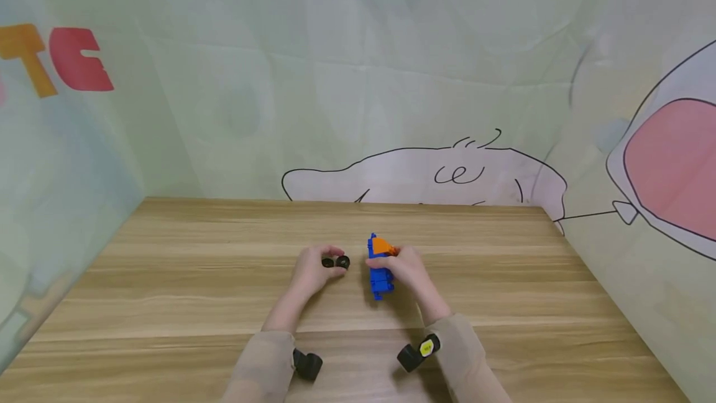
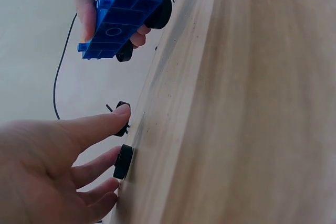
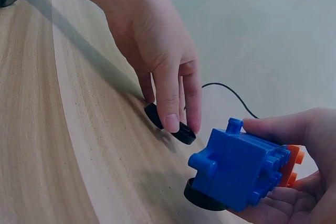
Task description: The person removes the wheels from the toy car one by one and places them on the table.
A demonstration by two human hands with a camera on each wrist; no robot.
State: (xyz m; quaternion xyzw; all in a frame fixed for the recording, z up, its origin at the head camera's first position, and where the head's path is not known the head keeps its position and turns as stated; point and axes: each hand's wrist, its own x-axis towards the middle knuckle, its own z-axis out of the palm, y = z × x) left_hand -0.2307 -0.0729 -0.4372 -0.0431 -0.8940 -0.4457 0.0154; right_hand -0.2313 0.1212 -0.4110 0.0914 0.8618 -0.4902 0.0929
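My right hand [image 1: 411,267] grips a blue toy car body [image 1: 381,282] built of studded blocks, with an orange piece [image 1: 382,245] on it. In the left wrist view the car's underside faces the camera, and black wheels [image 2: 161,13] show along one side. To the left, my left hand [image 1: 312,271] has its thumb and fingers curled round two loose black wheels. The thumb touches one wheel [image 2: 123,120]; the other wheel [image 2: 123,162] lies against the fingers, close to the table. A small gap separates the left hand from the car.
The wood-grain table [image 1: 196,303] extends around both hands. Behind it and at the sides hangs a pale printed cloth [image 1: 358,79] with cartoon drawings. Black wrist cameras [image 1: 307,365] are strapped over both sleeves.
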